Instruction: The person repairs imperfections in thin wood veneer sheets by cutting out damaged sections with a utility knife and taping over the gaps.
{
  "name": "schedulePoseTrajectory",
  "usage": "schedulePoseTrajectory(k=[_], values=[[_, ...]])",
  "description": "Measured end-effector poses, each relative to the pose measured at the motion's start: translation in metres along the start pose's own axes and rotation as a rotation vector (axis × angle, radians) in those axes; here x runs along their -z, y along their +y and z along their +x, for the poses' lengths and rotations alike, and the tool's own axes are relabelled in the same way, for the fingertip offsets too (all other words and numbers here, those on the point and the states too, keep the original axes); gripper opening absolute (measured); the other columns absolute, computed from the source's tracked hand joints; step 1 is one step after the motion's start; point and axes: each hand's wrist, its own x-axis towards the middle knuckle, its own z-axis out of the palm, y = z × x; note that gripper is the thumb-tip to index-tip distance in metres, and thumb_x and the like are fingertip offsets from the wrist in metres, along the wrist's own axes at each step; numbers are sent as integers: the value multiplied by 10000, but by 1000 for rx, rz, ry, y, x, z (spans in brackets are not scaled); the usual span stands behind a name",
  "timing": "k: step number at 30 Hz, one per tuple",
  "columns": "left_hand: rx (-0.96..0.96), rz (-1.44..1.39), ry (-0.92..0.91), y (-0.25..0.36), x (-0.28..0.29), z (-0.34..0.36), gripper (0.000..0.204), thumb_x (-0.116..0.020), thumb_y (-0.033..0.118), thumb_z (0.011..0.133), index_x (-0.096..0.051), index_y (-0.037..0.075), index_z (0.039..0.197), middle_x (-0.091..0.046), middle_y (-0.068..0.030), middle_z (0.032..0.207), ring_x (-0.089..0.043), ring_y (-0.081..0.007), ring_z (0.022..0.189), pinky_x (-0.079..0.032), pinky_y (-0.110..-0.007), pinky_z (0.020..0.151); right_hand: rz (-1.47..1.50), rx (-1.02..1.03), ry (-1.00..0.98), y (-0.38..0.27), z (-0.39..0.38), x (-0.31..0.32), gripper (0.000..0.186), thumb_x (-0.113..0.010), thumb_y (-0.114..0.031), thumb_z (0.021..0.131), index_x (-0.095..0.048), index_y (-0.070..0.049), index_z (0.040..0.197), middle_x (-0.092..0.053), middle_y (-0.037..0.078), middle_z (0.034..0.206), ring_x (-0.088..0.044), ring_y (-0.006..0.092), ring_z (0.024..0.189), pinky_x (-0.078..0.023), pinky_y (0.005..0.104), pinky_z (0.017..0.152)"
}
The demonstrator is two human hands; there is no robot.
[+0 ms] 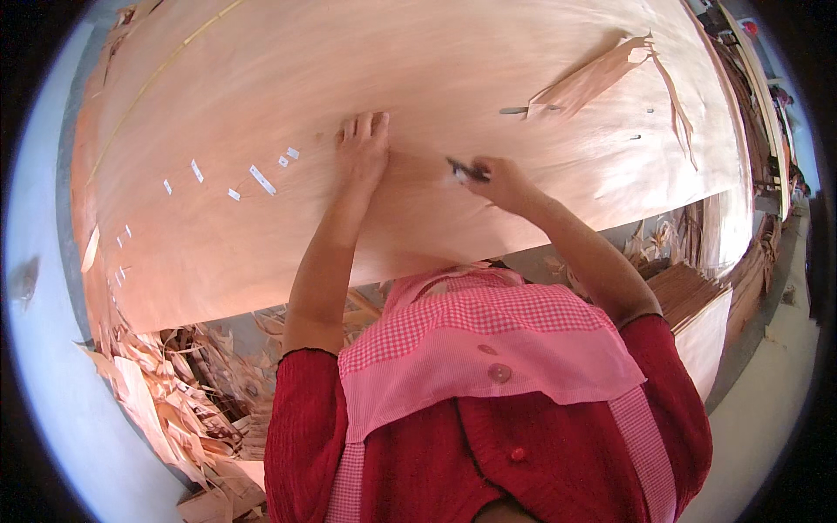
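Jutting from the right hand's clenched grip (500,181), a dark tool (462,167) points toward the flattened left hand (362,155).

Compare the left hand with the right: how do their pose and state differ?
The left hand lies palm-down on the wood sheet; the right hand is closed around a dark, blurred tool. The left hand points forward, while the right hand points leftward. Both are bare.

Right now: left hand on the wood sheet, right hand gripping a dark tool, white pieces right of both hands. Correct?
No, the head view shows the white pieces left of the left hand and right hand; the rest stands.
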Motion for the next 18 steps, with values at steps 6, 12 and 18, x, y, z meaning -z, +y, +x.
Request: schedulePoseTrajectory(k=[6, 12, 18], values=[[-195, -88, 101, -11, -18, 10, 397, -550, 143, 739, -510, 84, 1130, -477, -43, 1186, -480, -241, 1000, -396, -430, 829, 632, -179, 216, -49, 93, -20, 178, -581, -171, 797, -554, 2, 769, -558, 54, 596, -410, 73, 402, -294, 226, 342], [-313, -157, -10, -16, -2, 21, 459, -555, 98, 709, -483, 103, 1163, -445, -6, 1232, -482, -245, 989, -418, -425, 801, 740, -367, 300, -50, 112, -40, 145, -611, -125, 779, -556, 8, 763, -549, 69, 613, -413, 98, 384, -287, 235, 331], [-306, -114, -93, -10, 1, 24, 407, -567, 124, 705, -507, 91, 1106, -468, -19, 1193, -478, -206, 973, -433, -385, 741, 953, -523, 382, -49, 100, -41, 112, -610, -97, 787, -569, 5, 806, -567, 73, 663, -478, 123, 457, -330, 246, 364]])
